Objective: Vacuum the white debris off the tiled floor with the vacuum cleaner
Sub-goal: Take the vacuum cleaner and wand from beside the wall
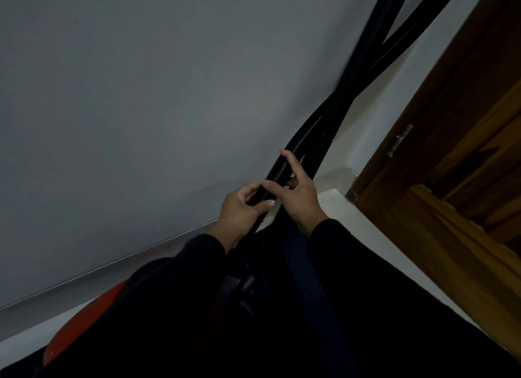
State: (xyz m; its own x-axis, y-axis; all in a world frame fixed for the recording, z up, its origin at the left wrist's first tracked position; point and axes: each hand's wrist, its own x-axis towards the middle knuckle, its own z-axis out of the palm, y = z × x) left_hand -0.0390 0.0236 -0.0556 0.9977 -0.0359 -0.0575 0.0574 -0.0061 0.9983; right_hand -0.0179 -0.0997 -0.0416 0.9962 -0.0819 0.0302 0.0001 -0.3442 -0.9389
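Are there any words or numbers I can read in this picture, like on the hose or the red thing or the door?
No words, numbers or signs can be read anywhere.
Hose, held by the left hand and right hand: only ridges, no print.
Red thing at the bottom left: plain, no label showing.
Door and its metal latch: no writing.
Wall: bare.

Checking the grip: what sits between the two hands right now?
Only the ribbed black hose, seen in the head view: the left hand and right hand both hold it, fingertips nearly meeting.
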